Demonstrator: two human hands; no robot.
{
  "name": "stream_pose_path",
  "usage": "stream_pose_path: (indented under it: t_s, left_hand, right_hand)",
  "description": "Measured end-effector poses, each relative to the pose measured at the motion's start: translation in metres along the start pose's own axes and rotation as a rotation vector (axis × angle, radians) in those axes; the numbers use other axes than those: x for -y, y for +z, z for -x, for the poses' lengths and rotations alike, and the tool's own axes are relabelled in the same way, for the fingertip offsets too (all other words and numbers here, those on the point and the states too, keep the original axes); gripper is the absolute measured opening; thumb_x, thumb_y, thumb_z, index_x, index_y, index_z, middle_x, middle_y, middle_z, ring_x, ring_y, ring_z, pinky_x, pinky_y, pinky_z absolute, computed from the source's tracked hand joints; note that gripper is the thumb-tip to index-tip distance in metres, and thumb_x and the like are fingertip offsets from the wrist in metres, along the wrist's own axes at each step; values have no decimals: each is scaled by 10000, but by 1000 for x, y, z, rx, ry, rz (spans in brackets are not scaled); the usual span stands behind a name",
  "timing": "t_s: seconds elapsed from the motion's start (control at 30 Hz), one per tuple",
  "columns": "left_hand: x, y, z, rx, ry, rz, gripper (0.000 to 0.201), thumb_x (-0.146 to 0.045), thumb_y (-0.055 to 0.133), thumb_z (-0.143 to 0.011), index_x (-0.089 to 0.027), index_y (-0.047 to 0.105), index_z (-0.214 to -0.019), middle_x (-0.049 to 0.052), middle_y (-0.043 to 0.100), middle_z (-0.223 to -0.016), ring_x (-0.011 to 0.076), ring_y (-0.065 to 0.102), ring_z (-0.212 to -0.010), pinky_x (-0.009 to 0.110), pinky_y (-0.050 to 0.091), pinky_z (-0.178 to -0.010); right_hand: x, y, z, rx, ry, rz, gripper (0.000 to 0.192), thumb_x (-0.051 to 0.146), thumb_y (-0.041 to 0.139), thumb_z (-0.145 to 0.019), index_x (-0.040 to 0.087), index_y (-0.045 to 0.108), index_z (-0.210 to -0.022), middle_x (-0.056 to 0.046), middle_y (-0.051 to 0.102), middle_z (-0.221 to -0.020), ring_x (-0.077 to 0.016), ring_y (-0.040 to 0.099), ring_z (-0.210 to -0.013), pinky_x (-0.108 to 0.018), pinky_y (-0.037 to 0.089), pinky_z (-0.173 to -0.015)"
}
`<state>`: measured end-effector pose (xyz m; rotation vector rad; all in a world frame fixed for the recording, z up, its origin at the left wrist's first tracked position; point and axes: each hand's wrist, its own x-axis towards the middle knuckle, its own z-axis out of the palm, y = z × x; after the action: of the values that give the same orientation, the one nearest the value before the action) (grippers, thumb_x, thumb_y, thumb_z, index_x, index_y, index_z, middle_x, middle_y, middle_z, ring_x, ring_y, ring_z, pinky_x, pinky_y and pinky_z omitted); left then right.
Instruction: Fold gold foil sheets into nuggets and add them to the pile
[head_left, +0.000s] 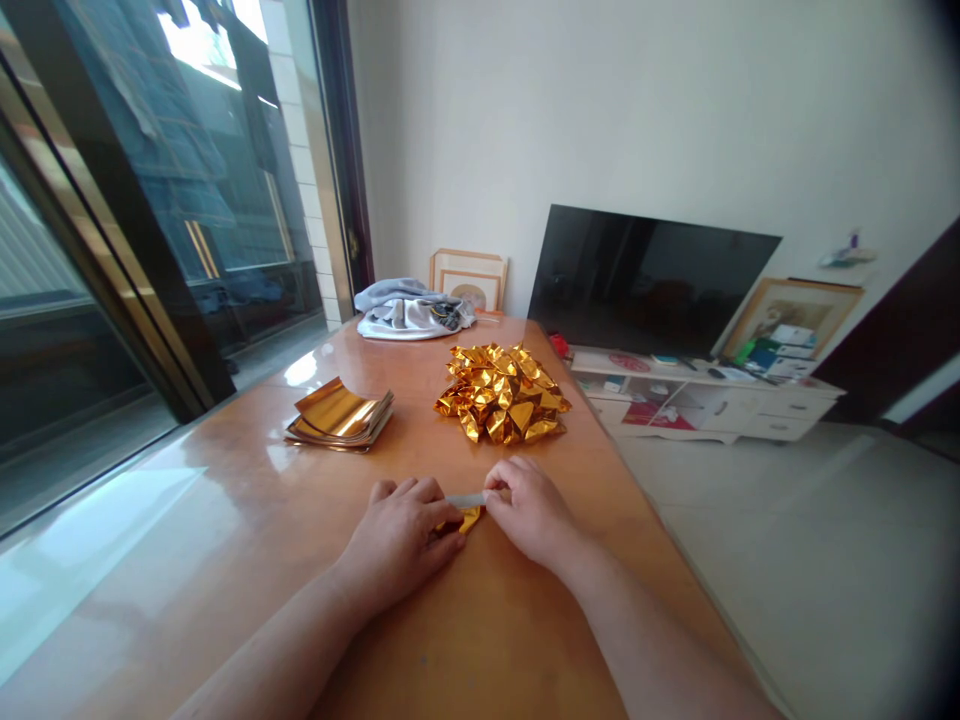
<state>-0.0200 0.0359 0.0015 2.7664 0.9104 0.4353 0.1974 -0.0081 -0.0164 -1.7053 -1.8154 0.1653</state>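
Between my two hands lies a partly folded sheet of gold foil paper (470,519), its pale back showing as a narrow strip along the far edge. My left hand (405,530) rests over its left side, fingers bent onto it and covering much of it. At the strip's right end, my right hand (529,508) pinches the paper between thumb and fingers. Beyond my left hand sits a stack of flat gold foil sheets (341,418), the top one curling up. A heap of folded gold foil pieces (504,393) is just past my right hand.
The glossy wooden table (480,640) stretches away, with bundled grey cloth (409,310) and picture frames (469,275) at its far end. A glass sliding door (217,180) runs along the left. Right of the table stand a television (645,285) and a low white cabinet (720,405).
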Motion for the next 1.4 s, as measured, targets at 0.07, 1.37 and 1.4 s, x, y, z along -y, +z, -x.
stream_pose_path:
  t_s: [0.07, 1.37, 1.4]
  left_hand:
    - [-1, 0, 0, -4, 4, -5, 169, -433, 614, -924, -332, 716, -1013, 17, 644, -980, 230, 579, -978, 380, 311, -830]
    - [4, 3, 1, -13, -6, 26, 283, -230, 573, -899, -368, 766, -1053, 24, 651, -963, 220, 581, -951, 390, 343, -891]
    - [4, 3, 1, -14, -9, 28, 280, -233, 578, -898, -368, 767, -1054, 24, 652, -964, 221, 581, -952, 389, 342, -892]
  right_hand:
    - [7, 0, 2, 29, -60, -1, 111, 113, 636, -842, 220, 617, -824, -5, 617, -879, -174, 550, -886, -266, 411, -770]
    - [38, -12, 16, 229, -78, 179, 264, 420, 788, -789, 233, 650, -914, -60, 620, -982, -251, 564, -984, -343, 447, -831]
    - [36, -13, 16, 235, -73, 151, 283, 435, 797, -779, 233, 653, -917, -58, 618, -985, -248, 563, -982, -338, 448, -828]
